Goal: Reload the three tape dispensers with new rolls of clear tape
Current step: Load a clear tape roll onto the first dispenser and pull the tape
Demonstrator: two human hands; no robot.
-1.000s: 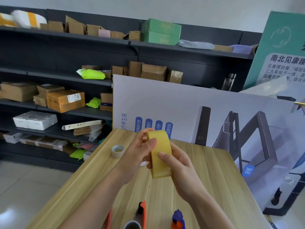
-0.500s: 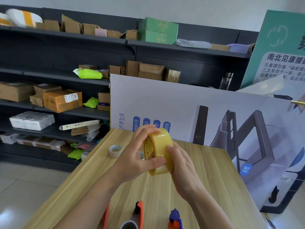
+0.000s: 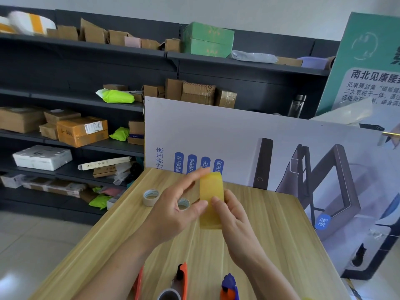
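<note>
Pinching the tape roll (image 3: 211, 187) from both sides, the two grips hold it edge-on above the bench (image 3: 270, 224), its yellowish band facing the camera. The left grip (image 3: 173, 215) has its thumb pressed on the band and a finger stretched up along the roll's left rim. The right grip (image 3: 238, 224) sets its thumb just beside the left thumb, with its fingers curled behind the roll and out of sight.

On the bench beyond the left grip lie two empty cores. One core (image 3: 150, 197) is in plain view near the left edge. The second core (image 3: 184, 203) shows only through the gap between the left fingers.

Near the bottom of the view lies an orange dispenser (image 3: 181, 278) with a bare core at its near end, and a blue-and-orange dispenser (image 3: 229, 285) lies to its right. An orange sliver (image 3: 138, 282) beside the left forearm is largely hidden, so what it is cannot be told.

A printed white board (image 3: 216, 131) stands behind the bench's far edge. It screens part of the dark shelving (image 3: 86, 68), which is stacked with cardboard boxes (image 3: 82, 131). A teal sign (image 3: 357, 50) leans at the right.
</note>
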